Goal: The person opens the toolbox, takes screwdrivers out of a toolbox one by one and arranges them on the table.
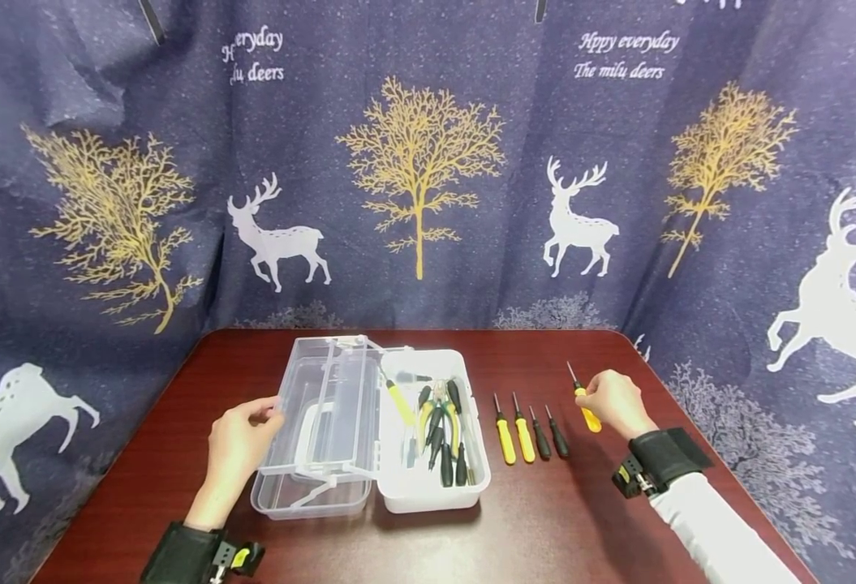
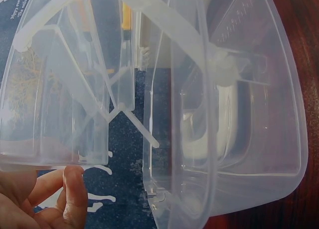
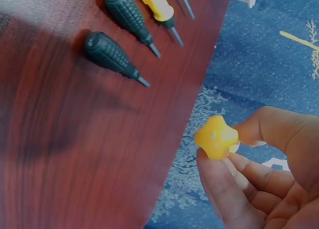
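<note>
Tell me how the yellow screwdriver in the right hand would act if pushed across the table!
The yellow screwdriver might wobble rather than roll smoothly, because its handle has bumps around its end. It probably won't bend, since its thin shaft looks straight and metal.

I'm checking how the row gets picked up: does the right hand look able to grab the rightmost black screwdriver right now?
Probably not cleanly: the right hand is occupied, pinching a yellow screwdriver, though nothing else seems to block its way to the black screwdriver.

Blue cloth (image 1: 501, 251) with white deer (image 1: 581, 231) and golden trees (image 1: 419, 235)
</note>
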{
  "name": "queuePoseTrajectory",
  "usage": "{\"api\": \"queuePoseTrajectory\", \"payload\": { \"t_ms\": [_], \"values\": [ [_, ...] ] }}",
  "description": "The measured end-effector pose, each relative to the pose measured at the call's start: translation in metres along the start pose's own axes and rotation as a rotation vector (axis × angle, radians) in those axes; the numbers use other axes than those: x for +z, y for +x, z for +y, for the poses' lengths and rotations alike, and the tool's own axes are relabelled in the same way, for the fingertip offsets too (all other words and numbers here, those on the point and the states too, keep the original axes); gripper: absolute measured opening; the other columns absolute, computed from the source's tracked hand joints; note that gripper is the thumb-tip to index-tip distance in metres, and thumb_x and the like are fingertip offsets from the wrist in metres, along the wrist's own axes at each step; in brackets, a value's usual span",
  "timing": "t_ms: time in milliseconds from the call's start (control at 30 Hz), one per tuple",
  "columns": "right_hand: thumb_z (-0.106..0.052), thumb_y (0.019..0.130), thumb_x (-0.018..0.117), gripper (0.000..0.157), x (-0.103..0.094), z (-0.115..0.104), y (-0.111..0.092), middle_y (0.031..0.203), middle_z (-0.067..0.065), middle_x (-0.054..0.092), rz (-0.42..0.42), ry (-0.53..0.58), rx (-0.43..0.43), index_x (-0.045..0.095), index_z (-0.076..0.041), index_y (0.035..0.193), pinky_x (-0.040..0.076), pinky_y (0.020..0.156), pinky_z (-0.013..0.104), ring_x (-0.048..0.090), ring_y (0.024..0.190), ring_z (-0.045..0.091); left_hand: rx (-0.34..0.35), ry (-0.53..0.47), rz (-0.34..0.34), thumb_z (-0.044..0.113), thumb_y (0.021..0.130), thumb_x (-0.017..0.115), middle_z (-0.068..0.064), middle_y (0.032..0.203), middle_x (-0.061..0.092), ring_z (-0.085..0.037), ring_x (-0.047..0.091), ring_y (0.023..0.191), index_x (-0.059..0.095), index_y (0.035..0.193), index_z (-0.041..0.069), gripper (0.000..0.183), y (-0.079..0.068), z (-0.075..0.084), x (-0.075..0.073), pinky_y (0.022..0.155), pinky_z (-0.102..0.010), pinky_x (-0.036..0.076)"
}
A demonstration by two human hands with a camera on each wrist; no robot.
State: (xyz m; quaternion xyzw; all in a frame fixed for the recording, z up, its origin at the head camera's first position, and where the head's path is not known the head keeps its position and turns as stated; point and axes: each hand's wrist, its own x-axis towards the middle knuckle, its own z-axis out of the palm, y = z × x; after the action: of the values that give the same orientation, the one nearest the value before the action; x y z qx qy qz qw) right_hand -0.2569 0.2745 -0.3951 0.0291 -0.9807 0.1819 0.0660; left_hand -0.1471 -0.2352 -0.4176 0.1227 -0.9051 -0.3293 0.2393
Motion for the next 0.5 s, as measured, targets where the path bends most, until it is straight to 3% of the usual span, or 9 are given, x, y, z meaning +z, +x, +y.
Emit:
{"api": "queuePoseTrajectory", "payload": {
  "t_ms": [267,500],
  "values": [
    [-0.017,0.071,0.069,0.014,0.017,0.007,-0.001,0.057,0.003,0.063,-0.032,0.006,0.012,0.069,-0.004,0.065,0.044,0.053,0.035,0.058,0.058,0.02,-0.01,-0.001,-0.003,0.014,0.082,0.063,-0.013,0.083,0.075,-0.023,0.066,0.068,0.075,0.102,0.006,0.025,-0.001,0.0,0.0,0.057,-0.027,0.041],
    [-0.014,0.071,0.068,0.02,0.029,0.013,-0.002,0.048,-0.003,0.051,-0.041,0.009,0.017,0.06,-0.008,0.053,0.037,0.051,0.029,0.05,0.053,0.017,-0.012,0.002,-0.01,0.015,0.083,0.062,-0.013,0.083,0.075,-0.021,0.064,0.068,0.075,0.103,0.006,0.025,0.0,-0.001,-0.001,0.058,-0.027,0.042]
  ]
}}
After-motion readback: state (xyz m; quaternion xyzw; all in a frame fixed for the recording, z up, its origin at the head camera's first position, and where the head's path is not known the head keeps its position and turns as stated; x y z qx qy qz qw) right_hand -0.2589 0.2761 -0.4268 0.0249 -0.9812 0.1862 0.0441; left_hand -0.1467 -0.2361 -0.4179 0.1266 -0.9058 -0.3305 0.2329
